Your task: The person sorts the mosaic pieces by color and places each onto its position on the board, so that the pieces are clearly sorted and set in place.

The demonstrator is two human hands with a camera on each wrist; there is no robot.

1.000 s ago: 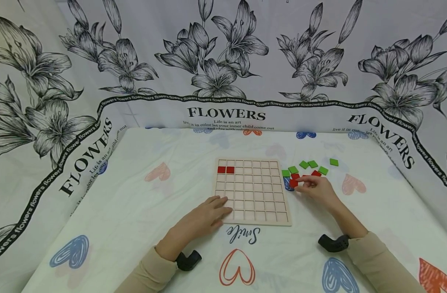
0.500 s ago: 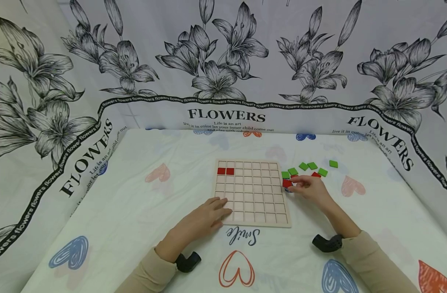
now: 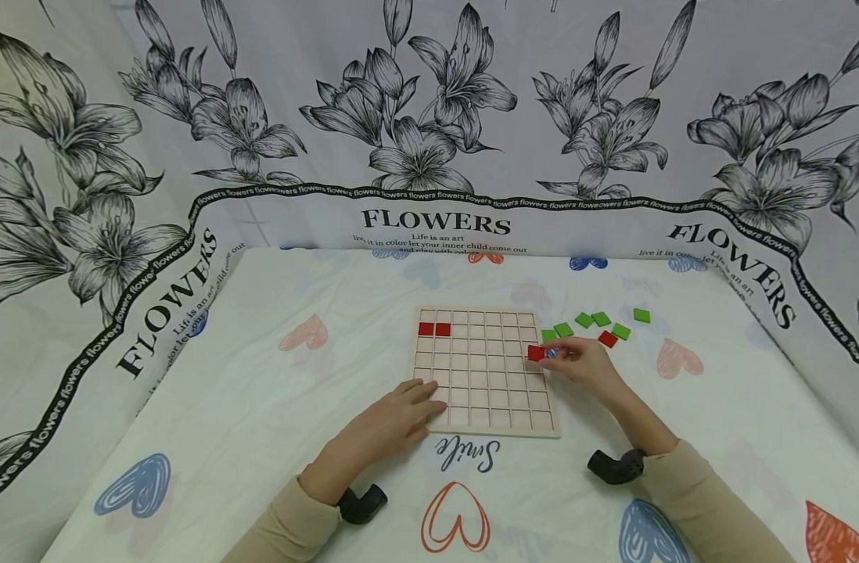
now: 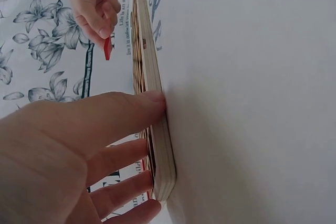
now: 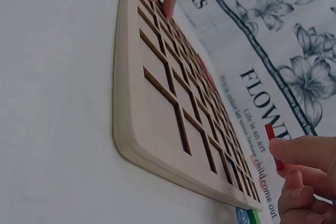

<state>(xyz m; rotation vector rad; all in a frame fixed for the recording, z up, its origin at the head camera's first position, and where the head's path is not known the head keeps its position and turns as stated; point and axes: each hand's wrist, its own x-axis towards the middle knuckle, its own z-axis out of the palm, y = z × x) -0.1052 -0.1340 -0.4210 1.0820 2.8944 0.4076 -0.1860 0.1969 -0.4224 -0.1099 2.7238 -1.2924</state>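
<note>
A wooden grid board (image 3: 483,367) lies flat on the cloth-covered table, with two red tiles (image 3: 433,328) in its far left cells. My left hand (image 3: 394,414) rests with straight fingers on the board's near left corner (image 4: 160,145). My right hand (image 3: 580,361) pinches a red tile (image 3: 536,353) over the board's right edge. That tile (image 4: 107,49) shows under the fingertips in the left wrist view, and as a red sliver (image 5: 273,145) in the right wrist view. The board (image 5: 173,103) fills the right wrist view.
Loose green tiles (image 3: 593,319) and one red tile (image 3: 608,338) lie on the cloth right of the board. A flower-printed curtain (image 3: 429,125) walls the table at the back and both sides. The tablecloth (image 3: 260,375) carries heart prints.
My right hand has lifted a red tile from the loose pile and carried it left to the board's right edge. The left hand has stayed on the board's corner.
</note>
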